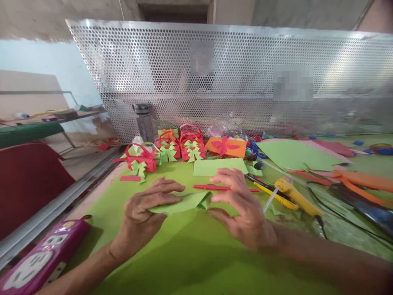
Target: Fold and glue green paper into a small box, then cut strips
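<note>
A folded piece of light green paper (184, 203) lies between my two hands, just above the green work surface (172, 254). My left hand (145, 213) holds its left end, fingers over the top and thumb along the near edge. At the other end, where a small fold stands up, my right hand (242, 211) has its thumb and fingers around the paper, the upper fingers raised and curved. Beyond them are a narrow red paper strip (211, 187) and a flat light green paper piece (219, 166).
Red paper baskets with green bows (193, 149) and an orange piece with a red bow (225, 147) stand behind. On the right lie a yellow glue gun (302, 198), a yellow cutter (281, 197) and paper sheets (299, 153). A purple power strip (49, 254) sits left; a bottle (144, 125) stands behind.
</note>
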The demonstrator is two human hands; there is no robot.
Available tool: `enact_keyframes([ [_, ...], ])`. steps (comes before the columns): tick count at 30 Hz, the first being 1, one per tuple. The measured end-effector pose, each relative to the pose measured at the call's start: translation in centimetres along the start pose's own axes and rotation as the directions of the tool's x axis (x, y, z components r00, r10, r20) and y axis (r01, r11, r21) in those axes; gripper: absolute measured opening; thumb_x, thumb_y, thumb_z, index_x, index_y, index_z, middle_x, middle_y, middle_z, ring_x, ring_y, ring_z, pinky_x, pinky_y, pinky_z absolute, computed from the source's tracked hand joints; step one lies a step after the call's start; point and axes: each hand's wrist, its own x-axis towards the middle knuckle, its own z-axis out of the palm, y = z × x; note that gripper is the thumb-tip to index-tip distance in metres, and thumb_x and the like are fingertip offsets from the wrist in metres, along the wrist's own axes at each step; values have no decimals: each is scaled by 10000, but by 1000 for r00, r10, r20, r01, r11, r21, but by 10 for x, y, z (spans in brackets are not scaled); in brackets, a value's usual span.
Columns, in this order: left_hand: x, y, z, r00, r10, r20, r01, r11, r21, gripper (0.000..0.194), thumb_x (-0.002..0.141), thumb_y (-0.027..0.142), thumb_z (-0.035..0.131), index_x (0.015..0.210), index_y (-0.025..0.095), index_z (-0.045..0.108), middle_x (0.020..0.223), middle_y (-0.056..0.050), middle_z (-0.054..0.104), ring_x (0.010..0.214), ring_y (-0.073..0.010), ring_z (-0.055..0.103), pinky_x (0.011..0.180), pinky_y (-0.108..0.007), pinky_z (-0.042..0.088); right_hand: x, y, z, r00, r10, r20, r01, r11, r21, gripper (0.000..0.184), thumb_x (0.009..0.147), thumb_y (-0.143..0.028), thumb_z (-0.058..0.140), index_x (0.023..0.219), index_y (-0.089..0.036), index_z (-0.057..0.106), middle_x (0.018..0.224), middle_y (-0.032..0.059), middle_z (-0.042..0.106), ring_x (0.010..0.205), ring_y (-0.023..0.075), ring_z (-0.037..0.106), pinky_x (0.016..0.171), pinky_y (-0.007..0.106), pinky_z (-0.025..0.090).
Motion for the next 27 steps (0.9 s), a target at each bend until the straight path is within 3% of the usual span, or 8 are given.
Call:
enact_keyframes([
  [8, 2, 9, 3, 999, 32, 3, -32, 999, -18, 285, 718, 30, 633, 920, 230, 660, 991, -41, 709, 943, -206, 649, 924, -406, 481, 3, -3, -2, 1000, -17, 26, 17, 1000, 9, 150, 763, -91, 601, 874, -189, 578, 1094, 78, 597, 1150, 262, 454, 988, 535, 273],
  [17, 2, 18, 4, 999, 12, 49, -8, 997, -73, 283, 741, 26, 598, 948, 214, 642, 1016, -49, 698, 963, -205, 638, 902, -387, 494, -3, -4, 1, 988, -22, 154, 20, 1000, 15, 223, 775, -72, 534, 933, -207, 614, 1238, 82, 526, 1239, 279, 359, 1003, 556, 258],
  [27, -1, 13, -4, 999, -34, 35, 33, 999, 5, 226, 759, 74, 575, 915, 223, 641, 1034, -39, 693, 998, -214, 622, 920, -383, 476, 4, 3, -5, 999, -29, 38, 34, 990, -135, 89, 757, -192, 633, 827, -213, 584, 1085, 59, 634, 1171, 266, 456, 1014, 573, 207],
])
